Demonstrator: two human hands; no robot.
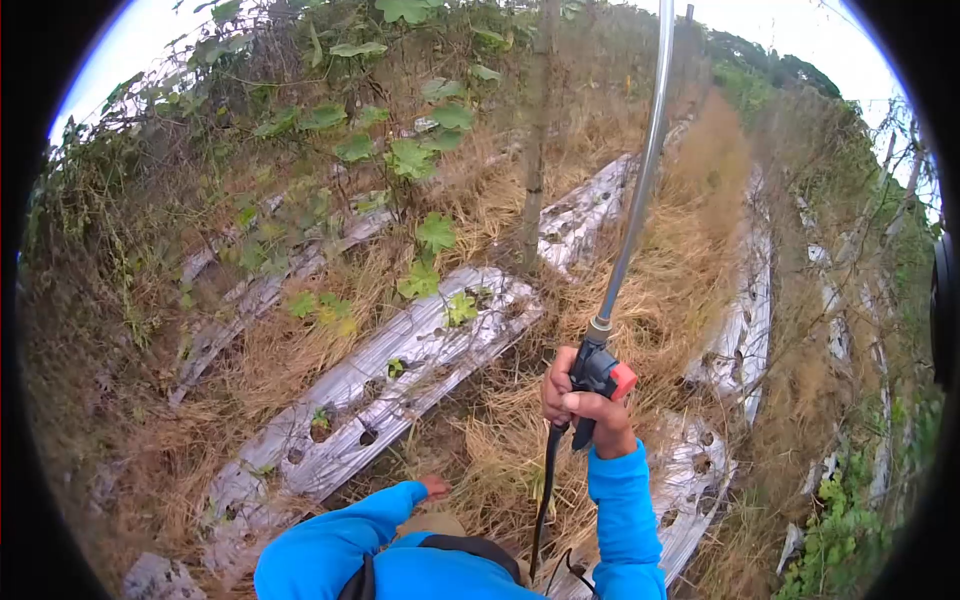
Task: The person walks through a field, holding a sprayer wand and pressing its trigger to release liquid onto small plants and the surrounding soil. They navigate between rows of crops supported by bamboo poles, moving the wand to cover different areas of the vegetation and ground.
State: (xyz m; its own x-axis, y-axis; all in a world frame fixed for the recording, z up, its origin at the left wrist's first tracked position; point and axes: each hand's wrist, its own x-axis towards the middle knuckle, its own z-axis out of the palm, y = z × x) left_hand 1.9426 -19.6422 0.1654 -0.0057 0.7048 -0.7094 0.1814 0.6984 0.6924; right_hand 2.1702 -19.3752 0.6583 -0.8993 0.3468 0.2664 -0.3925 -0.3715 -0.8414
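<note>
Head view. R. hand [600,405]: closed round blk handle [592,368], red part [622,380] at top. Metal wand [640,190]: rises from handle, ctr-right of view. Blk hose [545,490]: hangs below handle. L. hand [434,486]: low, over dry straw [490,430], nr holed sheeting [370,370]; small in view, can't tell if open/closed. Leafy plant [410,160]: upper left.

Daylight falls soft and even over the dry straw [650,270], with only faint shadows. The sky [830,40] is blown to white at the upper corners, and the metal wand [650,160] carries a bright glare. The fisheye view curves at its edges, ringed in black, with bluish fringing; foliage toward the sides looks smeared.
</note>
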